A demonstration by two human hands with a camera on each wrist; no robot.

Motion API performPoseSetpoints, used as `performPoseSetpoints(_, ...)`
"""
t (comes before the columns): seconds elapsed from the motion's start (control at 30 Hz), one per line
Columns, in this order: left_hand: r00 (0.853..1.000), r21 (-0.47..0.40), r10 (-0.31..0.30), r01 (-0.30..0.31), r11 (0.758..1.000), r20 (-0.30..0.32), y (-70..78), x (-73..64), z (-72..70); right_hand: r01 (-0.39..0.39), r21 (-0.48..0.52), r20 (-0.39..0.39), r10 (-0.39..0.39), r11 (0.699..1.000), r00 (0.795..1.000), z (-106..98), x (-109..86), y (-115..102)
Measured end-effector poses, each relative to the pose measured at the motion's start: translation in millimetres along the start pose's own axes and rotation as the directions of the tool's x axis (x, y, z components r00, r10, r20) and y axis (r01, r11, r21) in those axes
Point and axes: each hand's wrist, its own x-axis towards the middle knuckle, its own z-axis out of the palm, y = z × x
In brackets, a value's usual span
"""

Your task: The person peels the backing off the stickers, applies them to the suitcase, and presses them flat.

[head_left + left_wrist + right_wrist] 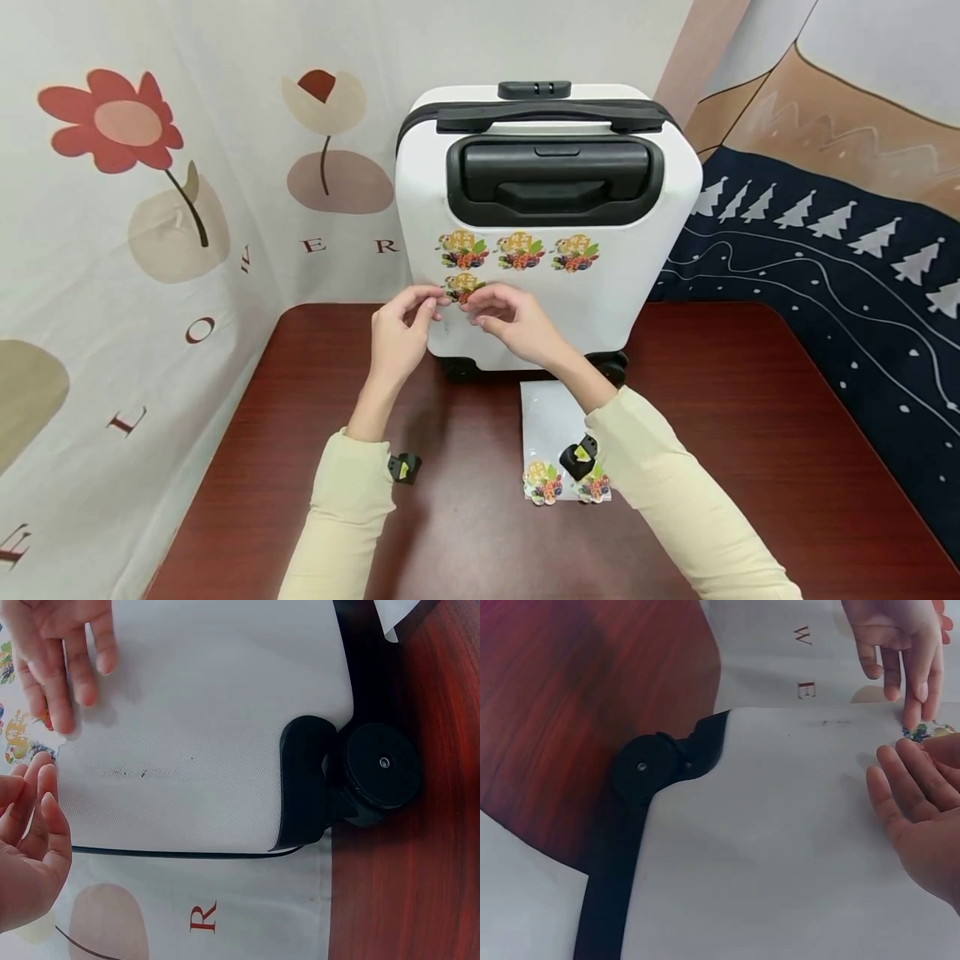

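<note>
A white suitcase (540,308) stands upright on the table, its front carrying fruit-patterned stickers in a row of three, such as the left one (462,250). Below that one, another fruit sticker (461,285) lies at the suitcase surface between my hands. My left hand (401,333) pinches its left edge with thumb and index finger. From the other side, my right hand (517,321) holds the right edge, its other fingers extended. In the right wrist view the fingertips of both hands meet around the sticker (922,731); fingers cover part of it.
A white sheet (543,417) with two fruit stickers at its lower end lies on the dark red table (472,533), partly under my right forearm. Black wheels (382,765) support the suitcase. Printed cloth (247,100) hangs behind and at both sides.
</note>
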Motion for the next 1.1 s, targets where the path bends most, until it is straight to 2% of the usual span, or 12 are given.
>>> performPoseSetpoints(0.23, 1.000, 0.006, -0.010, 0.010, 1.000, -0.003, 0.6, -0.3, 0.6, 0.096, 0.078, -0.042, -0.093, 0.992, 0.995, -5.9, 4.7, -17.5)
performPoseSetpoints(0.33, 1.000, 0.004, -0.028, 0.028, 1.000, -0.001, 15.8, -1.8, -1.2, 0.091, 0.069, -0.065, -0.087, 0.993, 0.994, -8.1, 4.9, -21.8)
performPoseSetpoints(0.37, 1.000, 0.002, -0.030, 0.030, 1.000, -0.002, 15.8, -1.8, -0.9, 0.082, 0.064, -0.069, -0.077, 0.995, 0.995, -8.5, 4.5, -21.7)
performPoseSetpoints(0.47, 0.999, 0.000, -0.034, 0.034, 0.999, -0.001, 14.9, -1.8, -0.8, 0.041, 0.036, -0.070, -0.039, 0.998, 0.997, -8.6, 2.1, -16.5)
performPoseSetpoints(0.57, 1.000, 0.003, -0.021, 0.021, 1.000, -0.004, -0.4, -0.6, 1.1, 0.007, 0.023, -0.066, -0.005, 1.000, 0.998, -6.9, -1.4, -7.8)
performPoseSetpoints(0.77, 1.000, 0.010, -0.005, 0.005, 1.000, 0.002, -0.2, -1.3, 1.7, -0.027, 0.001, -0.044, 0.027, 1.000, 0.999, -4.8, -6.7, 3.4)
performPoseSetpoints(1.1, 1.000, -0.005, -0.007, 0.007, 1.000, -0.007, -0.4, -0.2, 2.6, 0.064, 0.043, -0.074, -0.061, 0.997, 0.995, -13.7, 0.8, -19.3)
